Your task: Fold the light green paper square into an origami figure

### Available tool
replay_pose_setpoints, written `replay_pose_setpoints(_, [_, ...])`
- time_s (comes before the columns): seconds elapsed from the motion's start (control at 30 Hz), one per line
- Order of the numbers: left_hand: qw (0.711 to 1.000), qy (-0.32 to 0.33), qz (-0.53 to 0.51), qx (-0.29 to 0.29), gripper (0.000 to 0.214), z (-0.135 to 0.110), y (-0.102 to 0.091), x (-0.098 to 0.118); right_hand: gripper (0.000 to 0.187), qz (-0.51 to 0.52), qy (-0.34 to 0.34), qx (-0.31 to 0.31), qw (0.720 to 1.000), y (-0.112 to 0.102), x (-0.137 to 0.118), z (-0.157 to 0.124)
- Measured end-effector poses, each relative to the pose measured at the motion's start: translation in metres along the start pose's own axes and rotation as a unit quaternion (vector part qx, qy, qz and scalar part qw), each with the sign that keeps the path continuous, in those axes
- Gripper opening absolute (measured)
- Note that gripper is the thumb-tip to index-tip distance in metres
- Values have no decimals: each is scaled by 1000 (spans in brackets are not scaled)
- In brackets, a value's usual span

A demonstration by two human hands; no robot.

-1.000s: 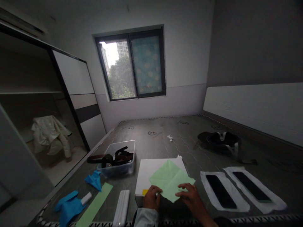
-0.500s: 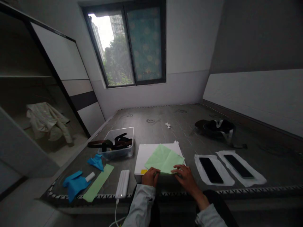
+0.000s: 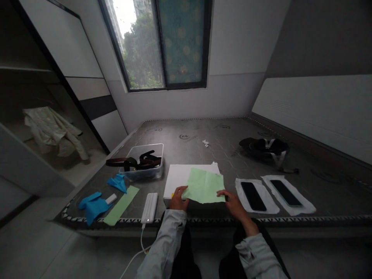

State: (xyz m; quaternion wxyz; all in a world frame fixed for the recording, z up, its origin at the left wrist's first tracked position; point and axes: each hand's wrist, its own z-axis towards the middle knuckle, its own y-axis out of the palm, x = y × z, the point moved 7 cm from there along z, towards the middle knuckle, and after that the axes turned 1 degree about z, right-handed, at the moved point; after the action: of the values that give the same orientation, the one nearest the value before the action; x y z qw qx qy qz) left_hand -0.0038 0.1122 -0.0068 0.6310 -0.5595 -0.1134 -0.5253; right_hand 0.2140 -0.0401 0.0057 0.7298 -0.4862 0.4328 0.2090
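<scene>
Clock directions are read from the sheet in my hands, with 12 o'clock pointing away from me.

The largest item is the gray mattress, which serves as the work surface. The clear tub, holding belts, stands between 9 and 10 o'clock. The white box lies beneath the sheet, its uncovered top toward 10 o'clock. The dark cap lies at 2 o'clock.

The green sheet is over the box, its near edge reaching past the box front; contact with the box cannot be confirmed. A faint crease crosses its middle.

My left hand, at 8 o'clock, is nearly closed, thumb and fingers pinching the sheet's near left corner. My right hand, at 4 o'clock, is partly curled, gripping the near right corner between thumb and finger.

Step in hand, as I judge it: positioning the creased sheet two-handed. The next move calls for light, even tension and aligned edges.

Smaller items: green strip, between 8 and 9 o'clock; power bank, 8 o'clock; white scrap, 12 o'clock.
</scene>
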Motion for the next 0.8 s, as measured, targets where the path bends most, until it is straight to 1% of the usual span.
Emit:
replay_pose_setpoints(0.07, [999, 22, -28, 6, 46, 2, -1, -2, 25, 18, 17, -16, 1000, 0, 1, -1])
replay_pose_setpoints(0.17, [998, 21, -48, -24, 36, 5, 2, -5, 22, 23, 32, -28, 999, 1, 4, -2])
replay_pose_setpoints(0.2, [998, 10, -49, -37, 30, 5, 4, -6, 23, 19, 35, -24, 999, 1, 6, -2])
replay_pose_setpoints(0.27, [997, -36, -35, -61, 18, 6, 7, -11, 28, 6, 44, -7, 999, 1, 11, -1])
replay_pose_setpoints(0.3, [995, -66, -22, -68, 18, 5, 8, -14, 31, -3, 51, 5, 999, 1, 13, 0])
replay_pose_setpoints(0.37, [990, -117, 1, -73, 25, 4, 8, -18, 37, -26, 65, 30, 997, 0, 14, 1])
replay_pose_setpoints(0.43, [989, -136, 14, -64, 26, 4, 6, -18, 43, -55, 70, 60, 994, -2, 12, 1])
replay_pose_setpoints(0.6, [986, -158, 45, -40, 26, 3, -4, -16, 49, -138, 47, 126, 981, -7, -2, 3])
replay_pose_setpoints(0.7, [987, -156, 5, -25, 23, 3, -8, -15, 50, -161, 28, 153, 975, -10, -6, 2])
replay_pose_setpoints(0.73, [988, -153, -17, -21, 22, 3, -9, -14, 48, -156, 13, 148, 976, -9, -7, 2])
replay_pose_setpoints(0.8, [989, -141, -45, -21, 18, 4, -9, -14, 40, -140, -32, 106, 984, -4, -8, 3])
